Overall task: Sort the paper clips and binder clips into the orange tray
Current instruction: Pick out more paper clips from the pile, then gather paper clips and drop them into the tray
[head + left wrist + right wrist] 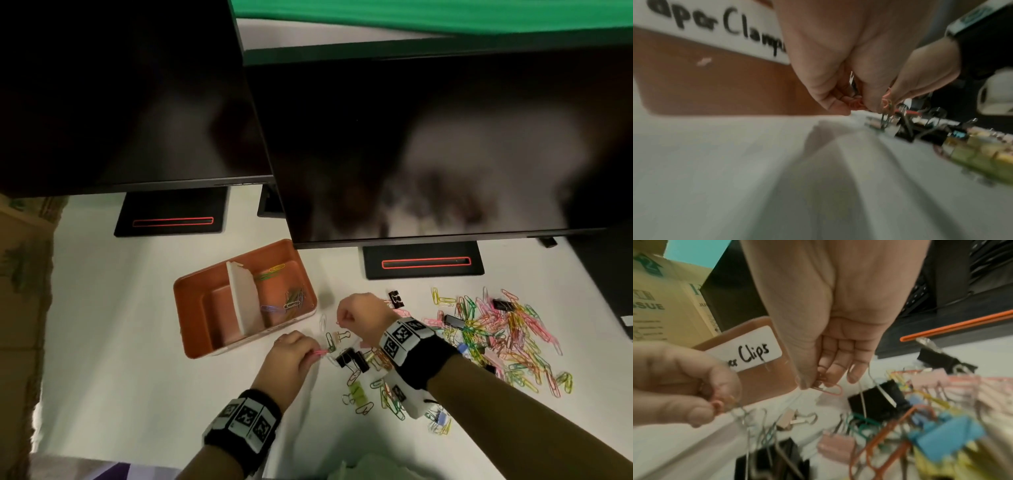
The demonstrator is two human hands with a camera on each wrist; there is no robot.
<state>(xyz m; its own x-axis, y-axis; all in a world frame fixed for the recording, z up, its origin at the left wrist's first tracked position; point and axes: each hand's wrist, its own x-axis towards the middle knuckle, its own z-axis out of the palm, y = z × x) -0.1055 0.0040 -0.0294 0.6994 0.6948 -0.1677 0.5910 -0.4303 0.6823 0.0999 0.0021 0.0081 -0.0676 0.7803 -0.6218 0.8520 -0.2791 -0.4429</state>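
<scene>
The orange tray [191, 308] has a white divider [245, 301]; several coloured paper clips [293, 299] lie in its right compartment. Just in front of the tray, my left hand [311, 352] pinches a pink paper clip [318, 353], which also shows in the left wrist view [858, 104]. Beside it to the right, my right hand [342, 320] pinches another pink paper clip [831, 390] above the table. A black binder clip [352, 358] lies between my hands. The big heap of coloured paper clips [503, 332] spreads to the right.
Two dark monitors [428, 147] on black stands [423, 262] hang over the back of the white table [137, 342]. A cardboard box [20, 291] stands at the left edge. The tray's front wall carries white labels [748, 353]. Loose binder clips [395, 298] lie around.
</scene>
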